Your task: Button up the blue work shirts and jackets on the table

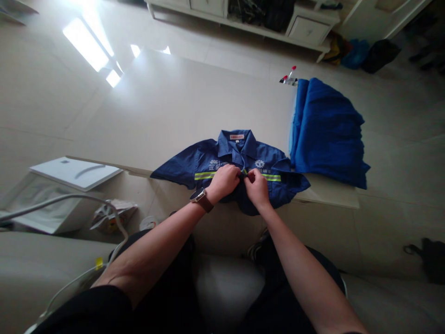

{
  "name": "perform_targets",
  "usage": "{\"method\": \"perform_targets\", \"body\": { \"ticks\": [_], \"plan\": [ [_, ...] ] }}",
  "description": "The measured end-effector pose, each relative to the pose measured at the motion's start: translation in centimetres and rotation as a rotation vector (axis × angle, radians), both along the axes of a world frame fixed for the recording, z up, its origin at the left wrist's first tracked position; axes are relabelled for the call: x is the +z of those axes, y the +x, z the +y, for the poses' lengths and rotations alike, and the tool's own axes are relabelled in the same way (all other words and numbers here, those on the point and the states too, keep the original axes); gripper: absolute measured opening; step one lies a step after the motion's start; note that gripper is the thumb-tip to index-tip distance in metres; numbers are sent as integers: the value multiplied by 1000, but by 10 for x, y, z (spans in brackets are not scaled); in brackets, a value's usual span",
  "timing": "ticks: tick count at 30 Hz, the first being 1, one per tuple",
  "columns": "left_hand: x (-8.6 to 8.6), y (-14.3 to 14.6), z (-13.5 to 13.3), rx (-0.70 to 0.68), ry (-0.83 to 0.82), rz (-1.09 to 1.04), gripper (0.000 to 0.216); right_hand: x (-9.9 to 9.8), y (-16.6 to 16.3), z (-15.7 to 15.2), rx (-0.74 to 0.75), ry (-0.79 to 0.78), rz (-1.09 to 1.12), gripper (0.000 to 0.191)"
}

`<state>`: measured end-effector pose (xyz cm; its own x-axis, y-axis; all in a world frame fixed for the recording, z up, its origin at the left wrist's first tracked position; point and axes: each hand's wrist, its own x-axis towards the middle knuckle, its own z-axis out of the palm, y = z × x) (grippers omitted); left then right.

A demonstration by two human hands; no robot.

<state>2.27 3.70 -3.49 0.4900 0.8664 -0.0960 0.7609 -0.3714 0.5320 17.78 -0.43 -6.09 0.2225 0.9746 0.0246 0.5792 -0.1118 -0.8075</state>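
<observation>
A dark blue work shirt (pixel 207 156) lies front up at the near edge of the table, its collar pointing away from me. White print and a yellow-green reflective stripe run across its chest. My left hand (pixel 225 180), with a watch (pixel 198 195) on the wrist, has its fingers closed on the shirt's front opening at stripe height. Close beside it, my right hand (pixel 256 186) pinches the other side of the same opening. The fingertips nearly meet, and what lies between them is hidden. Below the hands, the shirt's lower part hangs over the table edge.
Folded blue cloth (pixel 327 130) lies on the table's right end, with small red-capped bottles (pixel 290 76) behind it. The pale table (pixel 194 102) stretches ahead. At left are a white box (pixel 74 174), a plastic bag (pixel 113 215) and a cable (pixel 69 196). A white cabinet (pixel 309 30) stands beyond.
</observation>
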Motion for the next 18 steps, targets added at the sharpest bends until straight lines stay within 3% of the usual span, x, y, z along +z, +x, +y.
{"method": "perform_targets", "body": {
  "ticks": [6,12,18],
  "plan": [
    [3,-3,3,-97,20,12,27,0,6,0,26,-68,-15,17],
    [3,-5,3,-55,16,27,23,-2,7,4,122,-59,140,7],
    [5,-5,5,-44,-8,31,18,0,7,5,149,-69,244,19]
  ]
}}
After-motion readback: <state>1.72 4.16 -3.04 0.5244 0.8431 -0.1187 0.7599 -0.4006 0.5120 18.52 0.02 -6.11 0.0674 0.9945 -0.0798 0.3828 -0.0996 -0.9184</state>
